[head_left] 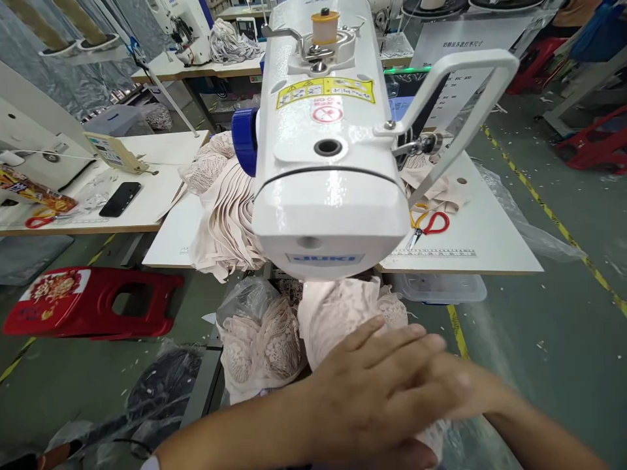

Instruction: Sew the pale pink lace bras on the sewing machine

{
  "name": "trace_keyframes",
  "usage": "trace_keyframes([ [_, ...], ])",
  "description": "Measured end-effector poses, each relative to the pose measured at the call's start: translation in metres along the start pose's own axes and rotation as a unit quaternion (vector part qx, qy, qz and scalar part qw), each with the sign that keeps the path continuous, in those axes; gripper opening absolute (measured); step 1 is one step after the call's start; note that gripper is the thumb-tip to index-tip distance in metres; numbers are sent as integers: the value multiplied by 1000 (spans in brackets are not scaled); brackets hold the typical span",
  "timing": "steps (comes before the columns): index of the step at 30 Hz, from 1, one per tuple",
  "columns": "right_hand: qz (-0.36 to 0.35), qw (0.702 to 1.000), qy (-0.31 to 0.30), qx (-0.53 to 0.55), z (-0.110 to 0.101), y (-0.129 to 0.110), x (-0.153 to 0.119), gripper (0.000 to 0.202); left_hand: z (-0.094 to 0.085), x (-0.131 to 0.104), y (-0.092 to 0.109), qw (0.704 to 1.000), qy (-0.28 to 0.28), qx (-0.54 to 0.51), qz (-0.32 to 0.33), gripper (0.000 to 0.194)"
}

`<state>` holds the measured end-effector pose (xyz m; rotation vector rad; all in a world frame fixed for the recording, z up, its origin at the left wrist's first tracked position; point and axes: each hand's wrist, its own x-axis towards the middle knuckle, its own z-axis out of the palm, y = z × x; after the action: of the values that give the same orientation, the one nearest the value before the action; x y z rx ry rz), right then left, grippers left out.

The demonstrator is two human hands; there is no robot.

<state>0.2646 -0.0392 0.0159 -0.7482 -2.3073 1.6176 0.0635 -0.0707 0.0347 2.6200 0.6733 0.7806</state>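
Note:
My left hand [375, 391] reaches in from the lower left, back up, its fingers stretched over pale pink lace fabric [337, 313] below the machine head. No fabric shows gripped in it. My right hand [453, 385] comes from the lower right and overlaps the left; it is blurred and its fingers are mostly hidden. The white sewing machine [328, 202] stands directly ahead. To the left of the hands hang lace bra cups [264, 343]. More beige pieces lie stacked [228, 215] on the table left of the machine.
Red and yellow-handled scissors [435, 223] lie on the white table [504, 251] right of the machine. A black phone [120, 199] is on the left table. A red stool [93, 303] stands lower left, and a clear plastic box [441, 287] sits beneath the right table.

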Motion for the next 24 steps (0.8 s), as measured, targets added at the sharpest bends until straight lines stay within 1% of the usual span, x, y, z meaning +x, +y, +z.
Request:
trace_keyframes([
  [1, -11, 998, -57, -5, 0, -8, 4, 23, -1, -1, -1, 997, -49, -16, -51, 60],
  [2, -12, 995, -95, -7, -1, -14, 7, 23, -3, -4, -4, 988, -94, -30, -115, 59],
  [3, -5, 994, -107, -13, -3, -17, 11, 25, -5, -8, -9, 974, -129, -41, -183, 52],
  [4, 7, 995, -96, -24, -6, -17, 15, 24, -8, -13, -14, 957, -152, -50, -244, 41],
  [5, 22, 997, -66, -36, -9, -15, 19, 23, -12, -18, -21, 941, -154, -58, -296, 36],
  [6, 33, 998, -21, -52, -13, -12, 24, 22, -16, -22, -28, 929, -141, -70, -335, 36],
  [8, 28, 995, 56, -83, -21, -4, 36, 27, -25, -27, -42, 907, -89, -106, -398, 36],
  [11, 12, 988, 113, -108, -29, 10, 56, 41, -36, -26, -62, 868, -14, -121, -482, 37],
  [13, 34, 984, 143, -98, -32, 18, 68, 39, -40, -23, -73, 861, 25, -97, -499, 37],
  [16, 49, 983, 168, -52, -36, 28, 81, 32, -42, -20, -86, 875, 78, -69, -472, 32],
  [18, 43, 983, 175, -25, -38, 33, 86, 31, -43, -21, -94, 882, 92, -58, -459, 29],
  [21, 40, 980, 194, 1, -42, 38, 91, 31, -41, -29, -103, 881, 99, -36, -462, 17],
  [22, 41, 979, 199, 9, -43, 39, 92, 31, -41, -33, -107, 877, 106, -29, -467, 16],
  [24, 46, 978, 201, 21, -44, 41, 95, 31, -38, -42, -113, 867, 123, -22, -482, 21],
])
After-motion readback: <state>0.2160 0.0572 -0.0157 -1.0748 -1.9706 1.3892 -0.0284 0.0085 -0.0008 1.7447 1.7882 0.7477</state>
